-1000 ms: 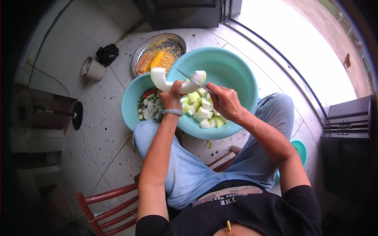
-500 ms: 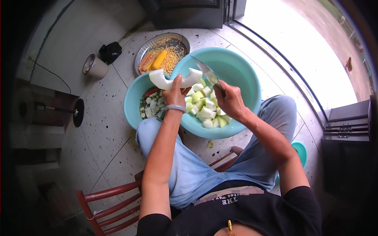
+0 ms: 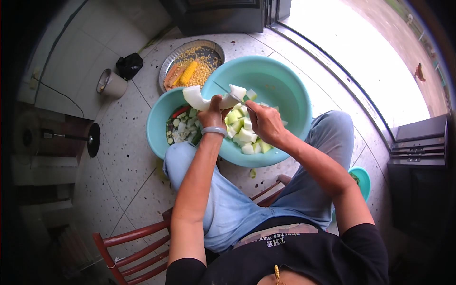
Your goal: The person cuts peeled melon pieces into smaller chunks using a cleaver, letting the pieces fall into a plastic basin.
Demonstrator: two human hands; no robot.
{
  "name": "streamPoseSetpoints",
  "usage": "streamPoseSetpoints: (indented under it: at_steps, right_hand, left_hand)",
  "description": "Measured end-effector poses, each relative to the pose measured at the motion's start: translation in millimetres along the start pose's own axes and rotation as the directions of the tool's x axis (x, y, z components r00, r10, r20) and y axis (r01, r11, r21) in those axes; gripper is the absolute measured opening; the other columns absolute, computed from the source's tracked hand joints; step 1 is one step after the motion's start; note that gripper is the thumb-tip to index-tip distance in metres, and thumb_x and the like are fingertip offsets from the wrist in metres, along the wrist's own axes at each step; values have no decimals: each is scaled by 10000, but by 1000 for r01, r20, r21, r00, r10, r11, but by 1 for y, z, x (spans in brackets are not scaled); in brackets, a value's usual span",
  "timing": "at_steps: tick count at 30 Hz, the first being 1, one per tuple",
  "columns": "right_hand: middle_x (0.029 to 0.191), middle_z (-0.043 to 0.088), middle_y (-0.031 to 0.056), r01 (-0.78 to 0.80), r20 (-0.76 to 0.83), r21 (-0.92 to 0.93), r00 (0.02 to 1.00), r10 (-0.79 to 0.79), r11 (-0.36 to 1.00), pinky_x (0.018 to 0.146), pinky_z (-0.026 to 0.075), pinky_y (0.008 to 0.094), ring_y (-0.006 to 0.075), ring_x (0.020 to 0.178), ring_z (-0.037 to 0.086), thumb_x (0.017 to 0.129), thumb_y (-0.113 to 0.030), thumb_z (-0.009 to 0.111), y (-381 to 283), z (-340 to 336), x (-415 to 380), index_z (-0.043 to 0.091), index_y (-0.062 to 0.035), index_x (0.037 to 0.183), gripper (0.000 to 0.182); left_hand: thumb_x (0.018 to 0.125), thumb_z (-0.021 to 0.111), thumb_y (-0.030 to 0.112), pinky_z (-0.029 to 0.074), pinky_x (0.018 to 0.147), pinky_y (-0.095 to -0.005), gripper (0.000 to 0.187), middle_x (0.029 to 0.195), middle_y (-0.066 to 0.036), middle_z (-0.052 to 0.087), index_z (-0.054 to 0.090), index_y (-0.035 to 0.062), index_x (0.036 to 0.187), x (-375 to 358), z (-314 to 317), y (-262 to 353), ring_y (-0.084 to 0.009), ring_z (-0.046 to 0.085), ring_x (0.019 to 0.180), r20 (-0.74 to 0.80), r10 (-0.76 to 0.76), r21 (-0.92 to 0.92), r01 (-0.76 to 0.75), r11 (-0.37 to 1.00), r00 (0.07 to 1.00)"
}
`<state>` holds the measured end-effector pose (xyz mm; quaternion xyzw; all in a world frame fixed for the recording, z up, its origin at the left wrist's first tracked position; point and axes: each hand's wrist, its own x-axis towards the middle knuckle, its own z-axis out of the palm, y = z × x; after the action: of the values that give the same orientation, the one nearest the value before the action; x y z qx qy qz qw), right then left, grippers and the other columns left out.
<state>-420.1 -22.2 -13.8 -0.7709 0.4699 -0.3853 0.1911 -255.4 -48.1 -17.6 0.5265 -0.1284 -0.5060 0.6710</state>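
My left hand (image 3: 212,114), with a pale bangle at its wrist, grips a curved slice of pale green-white melon (image 3: 192,98) above the basins. In my right hand (image 3: 266,123) is a knife (image 3: 221,87), its blade lying against the right end of the slice. My fingers cover the handle and part of the blade. Below both hands, cut melon chunks (image 3: 243,134) are piled in the large turquoise basin (image 3: 305,107). A smaller turquoise basin (image 3: 153,128) beside it holds chopped pale vegetable pieces and a red pepper (image 3: 180,112).
A round metal tray (image 3: 221,53) with corn kernels and a yellow cob (image 3: 189,72) sits behind the basins. To the left are a bin (image 3: 113,84) and a black bag (image 3: 128,65). A red wooden chair (image 3: 135,236) and another turquoise container (image 3: 363,183) are near my legs.
My right hand has moved left, bringing the knife from beside the melon slice to its right end. A loose chunk now shows higher in the large basin, right of the slice.
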Motion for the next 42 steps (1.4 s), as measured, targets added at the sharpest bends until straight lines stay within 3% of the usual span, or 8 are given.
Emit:
streamPoseSetpoints:
  at_steps: [5, 9, 13, 18, 22, 26, 28, 42]
  right_hand:
    - [720, 617, 265, -242, 151, 52, 961, 232, 969, 620, 492, 508, 460, 677, 607, 830, -71, 549, 39, 20, 2, 636, -3, 950, 163]
    - [670, 655, 179, -636, 365, 376, 770, 523, 674, 516, 517, 347, 210, 579, 642, 897, -267, 560, 18, -5, 17, 633, 46, 907, 322]
    - [775, 641, 118, -619, 396, 648, 772, 498, 444, 468, 445, 203, 60, 534, 507, 909, -430, 608, 5, -17, 25, 583, 32, 1028, 477]
    - [666, 578, 67, -576, 350, 773, 735, 580, 264, 434, 454, 261, 93, 462, 501, 795, -275, 712, 11, -16, 30, 590, 38, 880, 347]
    - [645, 590, 80, -598, 349, 658, 781, 518, 457, 441, 453, 284, 118, 476, 530, 821, -273, 683, 17, -27, 30, 607, 48, 852, 332]
    - [686, 657, 192, -284, -90, 481, 925, 369, 830, 557, 492, 408, 268, 547, 632, 846, -254, 648, 19, -15, 20, 646, 60, 878, 316]
    - [686, 625, 248, -342, 67, 248, 939, 336, 906, 577, 487, 425, 340, 569, 629, 848, -222, 629, 30, -19, 16, 641, 59, 898, 286]
    - [671, 594, 217, 47, -40, 106, 998, -43, 993, 519, 463, 443, 383, 580, 605, 886, -78, 600, 1, -10, -3, 574, -45, 1040, 159]
  left_hand:
    - [779, 709, 85, 591, 723, -469, 290, 1032, -119, 584, 568, -19, 1011, -11, 7, 6, -262, 626, 915, 60, -74, -84, 79, 993, 995]
    - [792, 741, 98, 587, 712, -416, 328, 1014, -96, 597, 567, -11, 1048, -19, 10, 1, -228, 632, 884, 125, 26, -30, -23, 999, 992]
    - [791, 774, 126, 574, 756, -377, 361, 1004, -76, 598, 568, 15, 1066, -32, 18, 1, -205, 623, 901, 261, 7, -48, 6, 999, 965]
    - [779, 787, 164, 577, 718, -361, 430, 986, -78, 597, 539, 31, 1105, -39, 12, 18, -192, 626, 907, 377, -28, 39, 14, 999, 926]
    - [789, 748, 123, 588, 559, -326, 381, 975, -97, 622, 550, 5, 1093, -27, -5, 22, -217, 671, 820, 385, 153, 342, -295, 892, 910]
    - [787, 732, 86, 602, 592, -351, 342, 979, -104, 626, 550, 6, 1066, -19, -18, 21, -217, 667, 842, 325, 92, 277, -188, 942, 941]
    - [787, 725, 77, 603, 596, -357, 317, 974, -106, 629, 553, 9, 1046, -15, -24, 24, -224, 666, 851, 247, 102, 213, -157, 964, 964]
    - [728, 757, 51, 642, 633, -373, 455, 1033, -130, 582, 509, -46, 1098, -8, -18, 9, -264, 655, 863, 92, 0, 78, -7, 997, 996]
